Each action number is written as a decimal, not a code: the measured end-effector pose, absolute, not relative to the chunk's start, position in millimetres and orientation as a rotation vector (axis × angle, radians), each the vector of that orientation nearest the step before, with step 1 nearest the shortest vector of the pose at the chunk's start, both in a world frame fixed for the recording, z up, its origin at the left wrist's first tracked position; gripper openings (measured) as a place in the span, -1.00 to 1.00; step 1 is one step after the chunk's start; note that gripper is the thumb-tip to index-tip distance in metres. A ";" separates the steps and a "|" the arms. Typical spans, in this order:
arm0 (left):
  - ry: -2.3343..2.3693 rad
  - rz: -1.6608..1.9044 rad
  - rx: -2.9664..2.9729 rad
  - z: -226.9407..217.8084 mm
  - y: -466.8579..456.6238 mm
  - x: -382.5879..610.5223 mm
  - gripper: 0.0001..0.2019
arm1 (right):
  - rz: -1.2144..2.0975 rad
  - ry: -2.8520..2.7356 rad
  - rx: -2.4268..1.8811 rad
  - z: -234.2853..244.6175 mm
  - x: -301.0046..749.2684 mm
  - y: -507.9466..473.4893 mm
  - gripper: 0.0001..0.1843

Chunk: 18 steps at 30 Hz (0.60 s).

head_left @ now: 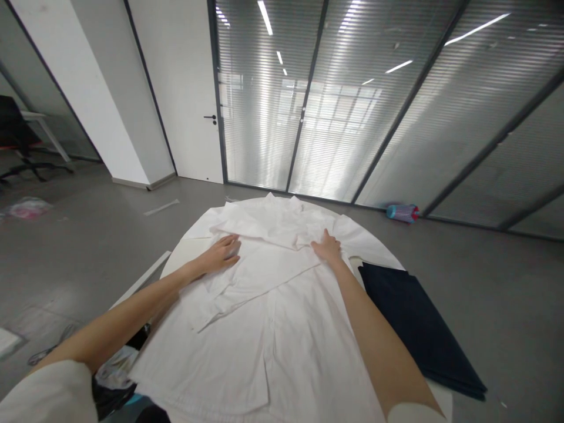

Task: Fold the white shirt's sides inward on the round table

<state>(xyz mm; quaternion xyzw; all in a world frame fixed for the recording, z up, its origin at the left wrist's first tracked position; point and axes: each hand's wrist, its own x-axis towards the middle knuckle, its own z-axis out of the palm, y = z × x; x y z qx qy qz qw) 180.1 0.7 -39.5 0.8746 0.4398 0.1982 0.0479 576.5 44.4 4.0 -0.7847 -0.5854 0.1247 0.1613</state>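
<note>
A white shirt (238, 358) is spread over a round white table, its hem toward me and its collar end at the far side. One sleeve lies slantwise across the body of the shirt. On the left part of the cloth rests my left hand (221, 254), its fingers stretched out and apart. My right hand (328, 248) touches the shirt near the far right, thumb and forefinger spread; the other fingers are partly hidden. Folded dark navy cloth (414, 323) lies to the right of my right forearm, overhanging the table's edge.
The round table's white rim (392, 252) shows at the right. Plastic bags (115, 370) lie low at the left, below the table. A blue and red bundle (402, 212) lies by the glass partition. An office chair (20, 138) stands far left.
</note>
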 end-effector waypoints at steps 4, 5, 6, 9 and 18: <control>1.411 0.588 2.695 -40.8 18.5 192.2 -0.55 | 0.474 -1.493 -2.177 13.3 583.5 68.1 -0.21; 1.446 0.568 2.708 -40.2 21.5 196.9 -0.58 | 0.529 -1.432 -2.125 16.9 584.7 73.0 -0.22; 1.508 0.526 2.711 -39.5 24.1 201.6 -0.60 | 0.581 -1.382 -2.066 21.1 586.0 77.1 -0.24; 1.738 0.338 2.648 -37.7 32.1 213.4 -0.63 | 0.663 -1.346 -1.905 38.6 594.0 82.5 -0.36; 1.880 0.515 2.516 -21.1 69.3 236.7 -0.64 | 0.486 -1.614 -1.039 127.8 666.2 -24.9 -0.69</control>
